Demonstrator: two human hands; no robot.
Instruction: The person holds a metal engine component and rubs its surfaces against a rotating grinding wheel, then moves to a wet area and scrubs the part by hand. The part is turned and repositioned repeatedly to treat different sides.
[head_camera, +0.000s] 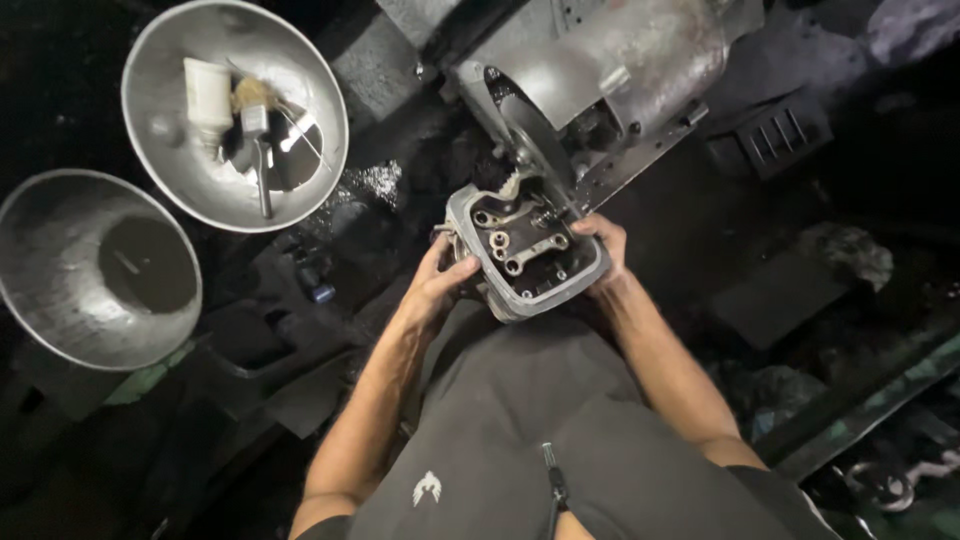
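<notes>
A grey metal engine cylinder head (527, 255) with rocker arms showing in its open top is held over my lap. My left hand (437, 287) grips its left side, thumb on the rim. On the right edge, my right hand (607, 243) wraps around the casting. The head sits right below a larger greasy engine block (600, 80) at the top centre.
Two shallow metal bowls lie at the left: the upper bowl (160, 150) holds a white bottle (207, 95), a brush and a tool; the lower bowl (60, 300) holds dark oil. The floor (760, 300) is black and oily, with a finned part (770, 135) at the upper right.
</notes>
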